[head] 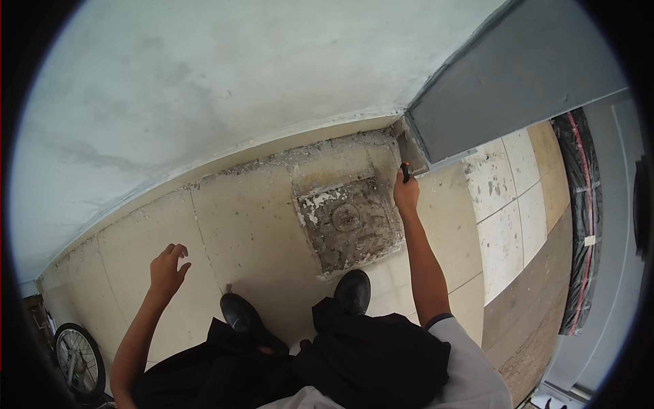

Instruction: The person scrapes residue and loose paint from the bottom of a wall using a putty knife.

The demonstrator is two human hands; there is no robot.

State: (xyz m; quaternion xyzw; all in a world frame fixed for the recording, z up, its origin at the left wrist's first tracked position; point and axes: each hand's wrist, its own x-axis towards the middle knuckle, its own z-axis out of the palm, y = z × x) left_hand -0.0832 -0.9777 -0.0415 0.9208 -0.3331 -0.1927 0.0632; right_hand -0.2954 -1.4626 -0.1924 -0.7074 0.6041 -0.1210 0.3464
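Note:
My right hand (407, 195) is closed around a black handle with an orange-red end (405, 173); the rest of the tool is hidden, so its kind is unclear. This hand is close to the foot of the grey pillar (406, 145), beside the right edge of a worn square floor cover (352, 220). The cover has a round mark in its middle and flaking white patches. My left hand (167, 271) hangs over the beige floor tiles (245, 230), its fingers curled loosely and apart, holding nothing.
A stained white wall (204, 76) rises ahead, with gritty debris (286, 158) along its base. My black shoes (352, 292) stand just before the cover. A spoked wheel (79, 360) is at lower left. Black plastic wrapping with a red stripe (582, 204) lies at right.

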